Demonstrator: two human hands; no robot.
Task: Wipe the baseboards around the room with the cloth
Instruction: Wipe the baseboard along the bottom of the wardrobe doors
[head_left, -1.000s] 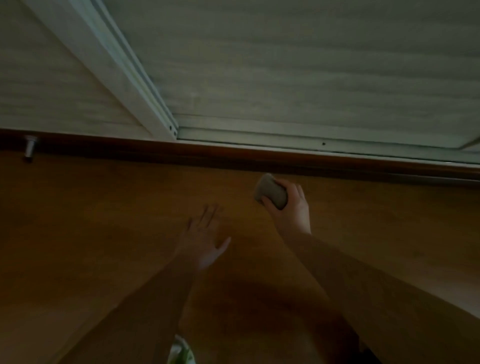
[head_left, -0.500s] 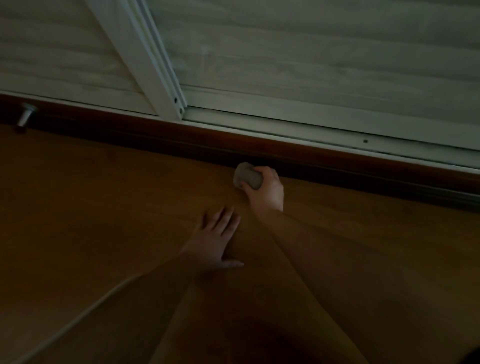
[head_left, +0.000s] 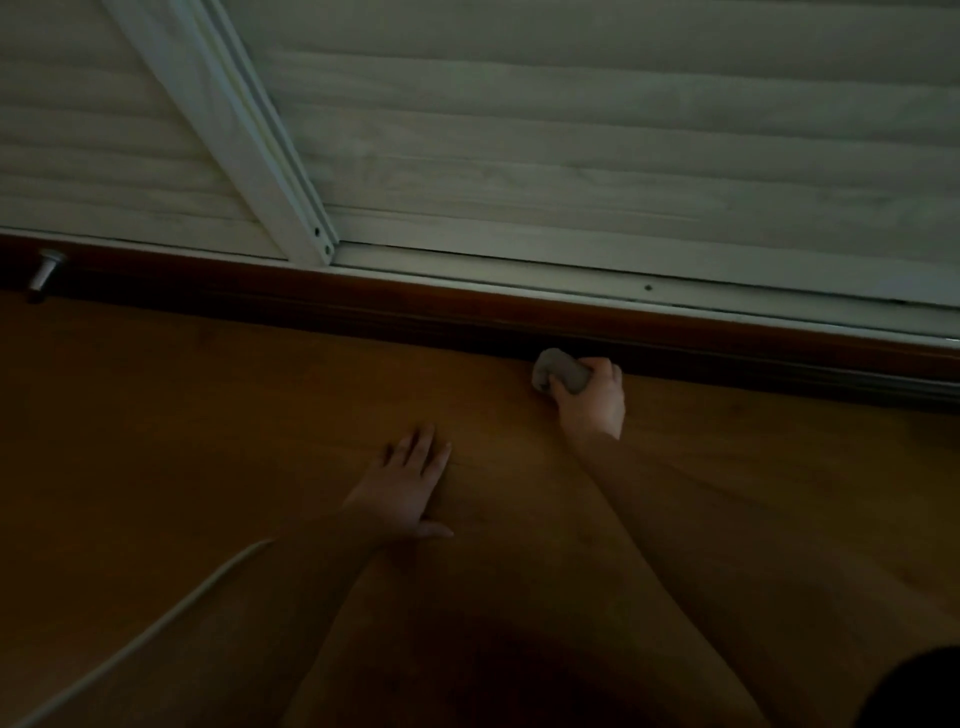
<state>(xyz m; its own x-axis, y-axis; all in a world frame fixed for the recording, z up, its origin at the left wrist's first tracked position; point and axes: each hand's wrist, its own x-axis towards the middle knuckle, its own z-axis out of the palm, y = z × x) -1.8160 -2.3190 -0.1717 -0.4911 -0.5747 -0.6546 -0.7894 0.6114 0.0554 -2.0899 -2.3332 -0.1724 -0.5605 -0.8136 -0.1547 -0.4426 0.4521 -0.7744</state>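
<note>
Head view, dim light. Right hand (head_left: 592, 400) has its fingers curled around a balled grey cloth (head_left: 560, 369), gripping it; cloth is pressed into the foot of the dark wooden baseboard (head_left: 415, 306), right where board meets the wood floor (head_left: 156, 415). The baseboard runs across the far edge of the floor, from the left edge of frame down toward the right, under a white window frame (head_left: 571, 260) with a slanted white mullion (head_left: 249, 156) and closed slatted shutters (head_left: 571, 130) behind. Left hand (head_left: 405, 488) lies flat on the floor, palm down, fingers straight and slightly spread, holding nothing; it sits nearer the person than the right hand, well apart from the cloth. A metal door stop (head_left: 45, 270) stands at the baseboard near the far left edge. A white cable (head_left: 156, 623) trails over the floor from the left forearm toward the near left corner. Open floor to the left of both hands up to the door stop, and along the baseboard to the right of the cloth. A dark shape in the near right corner; can't tell what it is.
</note>
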